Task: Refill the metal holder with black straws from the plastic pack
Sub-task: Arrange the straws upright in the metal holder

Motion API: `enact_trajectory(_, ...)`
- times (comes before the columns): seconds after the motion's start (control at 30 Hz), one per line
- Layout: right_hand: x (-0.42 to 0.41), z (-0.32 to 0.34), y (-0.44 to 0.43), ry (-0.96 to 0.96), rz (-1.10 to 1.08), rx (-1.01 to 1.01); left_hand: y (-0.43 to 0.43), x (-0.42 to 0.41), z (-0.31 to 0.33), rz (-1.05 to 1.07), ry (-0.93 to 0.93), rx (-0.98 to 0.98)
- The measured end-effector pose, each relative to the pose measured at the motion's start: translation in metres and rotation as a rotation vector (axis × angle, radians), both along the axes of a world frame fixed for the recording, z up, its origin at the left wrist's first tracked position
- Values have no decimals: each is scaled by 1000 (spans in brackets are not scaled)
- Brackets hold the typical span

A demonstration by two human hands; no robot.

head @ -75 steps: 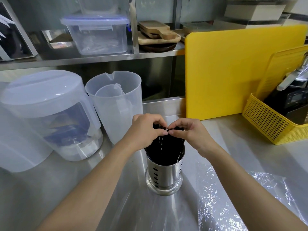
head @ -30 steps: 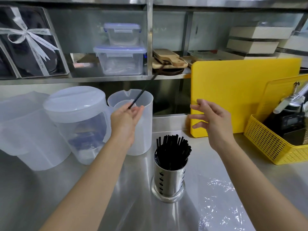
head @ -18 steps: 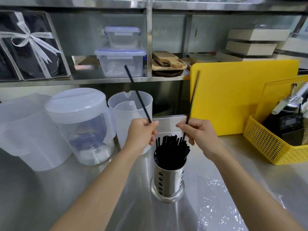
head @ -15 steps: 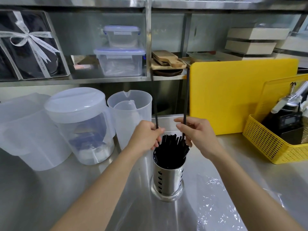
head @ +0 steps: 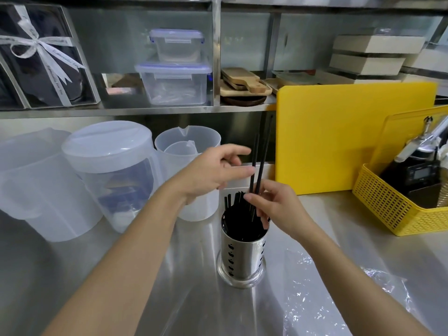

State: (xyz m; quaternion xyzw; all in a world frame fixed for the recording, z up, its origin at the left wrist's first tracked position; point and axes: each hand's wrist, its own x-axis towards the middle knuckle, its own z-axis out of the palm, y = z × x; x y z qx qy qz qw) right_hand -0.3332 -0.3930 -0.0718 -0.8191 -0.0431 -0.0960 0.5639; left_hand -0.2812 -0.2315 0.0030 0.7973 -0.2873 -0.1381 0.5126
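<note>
**Two straws pinched above a full holder**

The right hand (head: 278, 209) is hovering over the metal holder (head: 242, 258), its fingers (head: 252, 197) clamped together on two black straws (head: 260, 161) that are sticking up well above the rest, leaning slightly to the right, with their lower ends down among the bundle. The left hand (head: 213, 175) is floating just to the left of those two straws, above and behind the holder, its fingers spread apart and gripping nothing; the fingertips are lying close to the raised straws, and whether they are touching is hard to tell.

The holder is standing upright on the steel table (head: 72, 275), packed with black straws (head: 240, 219) whose tips are poking just over its rim. The clear plastic pack (head: 339, 299) is lying flat and crumpled on the table to the right of the holder, nearer the person, under the right forearm.

Behind the left hand, clear plastic jugs (head: 114, 170) are standing in a row. A yellow cutting board (head: 339, 137) is leaning upright at the back right, with a yellow basket (head: 392, 212) beside it.
</note>
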Motion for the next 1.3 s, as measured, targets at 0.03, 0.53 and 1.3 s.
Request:
enact_trajectory(0.03, 0, -4, 3, 22, 10, -29, -3, -1, 0, -10, -24, -19)
enact_trajectory(0.53, -6, -20, 1, 14, 32, -106, -27, -16, -54, -63, 16, -191)
enact_trajectory(1.3, 20, 15, -29, -71, 10, -287, 23, 18, -54, 430, -262, 162)
